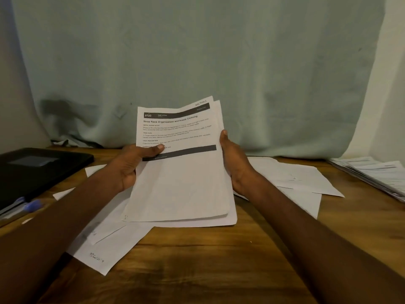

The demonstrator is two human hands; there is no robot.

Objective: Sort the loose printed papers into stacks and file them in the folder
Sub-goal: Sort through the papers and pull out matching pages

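Observation:
A small stack of printed papers is held above the wooden table, top sheet headed "Shoe Rack Organization and Insole Cleaning". My left hand grips its left edge, thumb pressed on the printed face. My right hand holds the right edge, thumb tip at the sheet's side and fingers hidden behind the paper. Loose sheets lie face down on the table under and left of the stack, and more loose sheets lie to the right. A black folder lies shut at the far left.
A second pile of printed papers sits at the table's right edge. A blue pen lies beside the folder. A pale green curtain hangs right behind the table.

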